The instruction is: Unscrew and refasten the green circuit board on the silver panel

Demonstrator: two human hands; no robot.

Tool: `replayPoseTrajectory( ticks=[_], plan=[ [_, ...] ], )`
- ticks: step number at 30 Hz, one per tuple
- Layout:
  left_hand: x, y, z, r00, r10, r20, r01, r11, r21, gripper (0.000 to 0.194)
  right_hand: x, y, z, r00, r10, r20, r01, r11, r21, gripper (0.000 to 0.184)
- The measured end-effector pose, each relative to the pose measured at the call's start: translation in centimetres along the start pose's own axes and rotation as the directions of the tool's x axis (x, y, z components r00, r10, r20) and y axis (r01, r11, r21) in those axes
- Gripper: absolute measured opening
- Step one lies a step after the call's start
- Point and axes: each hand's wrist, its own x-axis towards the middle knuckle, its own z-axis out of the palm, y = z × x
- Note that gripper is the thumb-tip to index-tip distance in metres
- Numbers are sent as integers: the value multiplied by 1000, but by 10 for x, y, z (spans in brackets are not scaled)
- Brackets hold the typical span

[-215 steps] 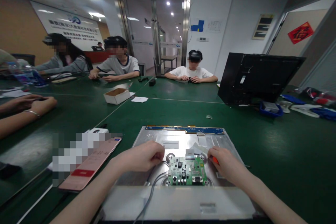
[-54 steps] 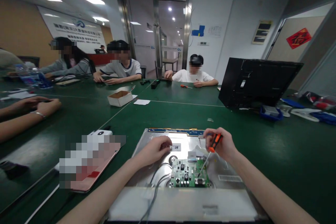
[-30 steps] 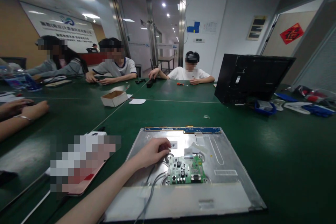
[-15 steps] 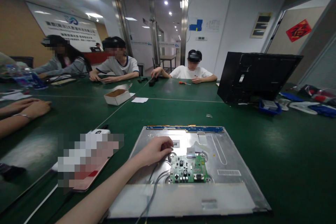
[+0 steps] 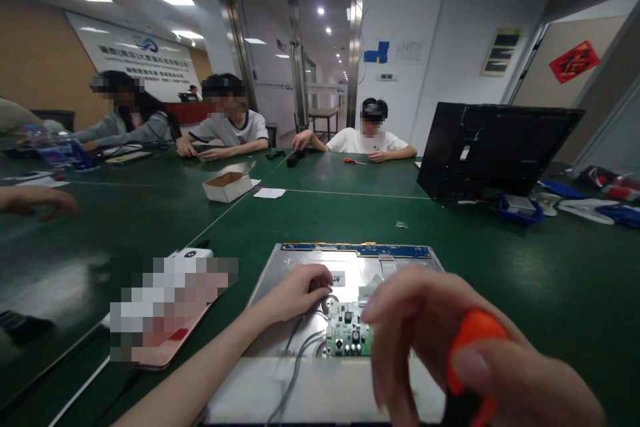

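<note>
A silver metal display panel (image 5: 410,263) lies back-up on the green table in front of me. A small green circuit board (image 5: 346,337) sits on it, with grey cables (image 5: 295,360) running toward me. My left hand (image 5: 300,290) rests on the panel just left of the board, fingers curled and pressed down. My right hand (image 5: 450,353) is raised close to the camera, blurred, and grips an orange-and-black screwdriver handle (image 5: 470,347). It hides the right part of the board.
A black monitor shell (image 5: 495,150) stands at the right, with a blue tray (image 5: 517,208) behind it. A white cardboard box (image 5: 229,185) lies mid-table. A pink phone (image 5: 170,333) lies to my left. Three people sit at the far side; another person's hand (image 5: 35,200) shows at left.
My right hand, out of view half a second ago, has come back up close to the camera with the screwdriver. My left hand stays on the panel. The hand at left has shifted.
</note>
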Motion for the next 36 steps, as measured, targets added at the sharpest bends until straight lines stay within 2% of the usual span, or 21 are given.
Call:
replayPoseTrajectory(
  ticks=[1, 2, 3, 4, 5, 6, 11, 15, 19, 23, 29, 36],
  plan=[
    [0, -1, 0, 1000, 12, 5, -12, 1000, -1, 11, 36, -16, -8, 999, 38, -32, -30, 974, 225, 44],
    [0, -1, 1, 1000, 19, 9, -19, 1000, -1, 11, 68, -28, -15, 995, 52, -81, -13, 905, 425, 47],
    [1, -2, 1, 1000, 22, 13, -22, 1000, 0, 10, 95, -33, -21, 993, 48, -108, 20, 832, 554, 45],
    [1, -3, 1, 1000, 18, 15, -18, 1000, 2, 9, 114, -33, -25, 992, 76, -102, 0, 801, 598, 43],
    [1, -4, 2, 1000, 11, 16, -11, 1000, 5, 8, 128, -26, -29, 982, 148, -114, -50, 794, 605, 40],
    [0, -5, 2, 1000, 2, 16, -2, 1000, 10, 7, 135, -15, -32, 952, 262, -156, -119, 790, 602, 38],
    [-1, -4, 1, 1000, -6, 19, 5, 1000, 23, 6, 130, 57, -42, 855, 426, -297, -144, 743, 653, 31],
    [-1, 0, 0, 999, -5, 42, 5, 1000, 8, 6, 130, 84, -40, 810, 504, -300, -140, 663, 735, 34],
    [-1, 3, -1, 997, -25, 67, 26, 1000, -13, 7, 134, 95, -31, 792, 544, -276, -136, 599, 789, 40],
    [-1, 4, 0, 994, -52, 95, 55, 998, -38, 7, 132, 100, -28, 799, 546, -251, -133, 568, 812, 44],
    [0, 1, 3, 993, -70, 97, 77, 995, -68, 9, 131, 101, -29, 829, 500, -250, -100, 572, 814, 43],
    [0, 0, 4, 991, -82, 104, 89, 995, -55, 14, 131, 104, -27, 836, 492, -242, -108, 581, 807, 45]
  ],
)
